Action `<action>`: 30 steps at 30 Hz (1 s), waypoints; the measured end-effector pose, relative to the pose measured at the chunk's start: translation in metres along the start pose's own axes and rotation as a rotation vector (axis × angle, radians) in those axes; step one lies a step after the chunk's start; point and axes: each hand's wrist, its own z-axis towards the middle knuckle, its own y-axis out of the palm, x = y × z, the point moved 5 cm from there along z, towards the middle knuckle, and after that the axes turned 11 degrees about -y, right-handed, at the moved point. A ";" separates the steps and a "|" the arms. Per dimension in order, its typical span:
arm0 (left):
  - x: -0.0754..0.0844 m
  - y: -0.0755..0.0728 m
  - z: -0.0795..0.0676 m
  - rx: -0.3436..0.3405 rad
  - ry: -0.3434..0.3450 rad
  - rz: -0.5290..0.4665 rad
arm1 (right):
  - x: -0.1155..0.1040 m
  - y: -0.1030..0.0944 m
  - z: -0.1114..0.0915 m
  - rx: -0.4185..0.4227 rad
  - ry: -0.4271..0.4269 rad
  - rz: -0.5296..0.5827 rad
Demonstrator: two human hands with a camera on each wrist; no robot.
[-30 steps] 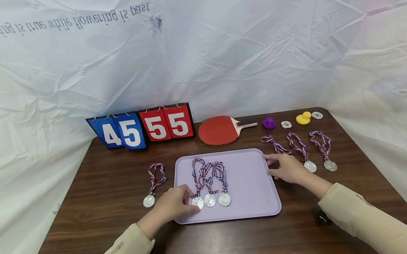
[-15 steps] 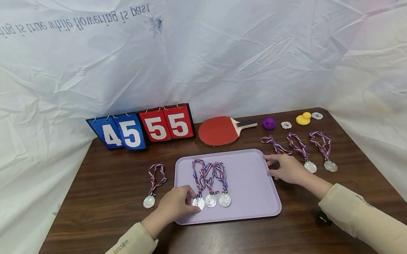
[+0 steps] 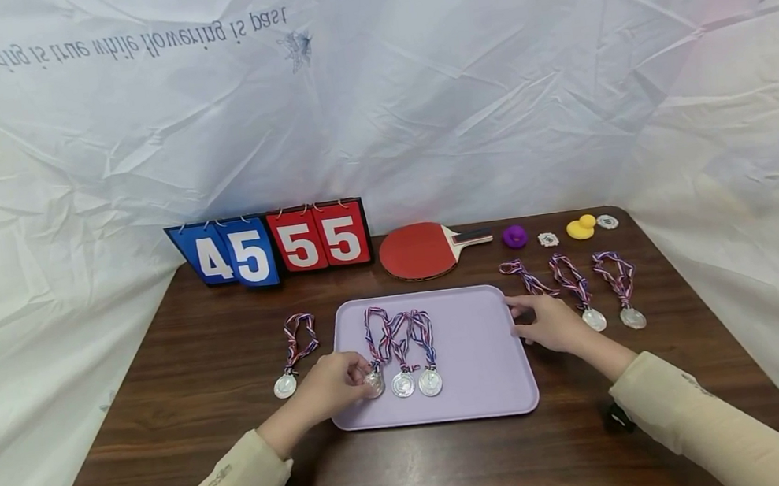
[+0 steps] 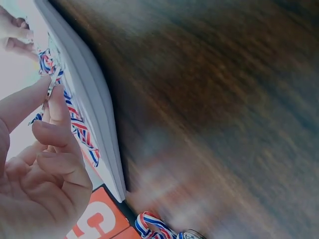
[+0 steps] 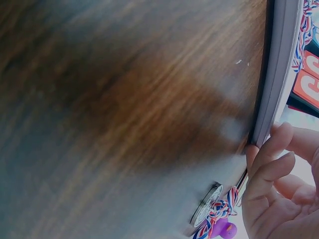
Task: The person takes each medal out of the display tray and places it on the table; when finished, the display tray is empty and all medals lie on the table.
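Lower centre: I see left hand (image 3: pixel 326 390) pinching silver medal (image 3: pixel 376 385) | centre right: right hand (image 3: pixel 552 323) touching lilac tray (image 3: pixel 483 356), grip unclear

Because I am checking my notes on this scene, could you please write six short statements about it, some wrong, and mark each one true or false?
1. The left hand pinches a medal. True.
2. The right hand touches the edge of the tray. True.
3. The visible face of the paddle is green. False: it is red.
4. The blue cards show 4 and 5. True.
5. The red cards show 8 and 8. False: they show 5 and 5.
6. The yellow duck is on the tray. False: it is near the far right corner of the table.
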 end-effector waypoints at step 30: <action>-0.007 -0.088 -0.014 0.232 -0.067 -0.176 | -0.004 -0.001 -0.001 0.002 -0.018 0.018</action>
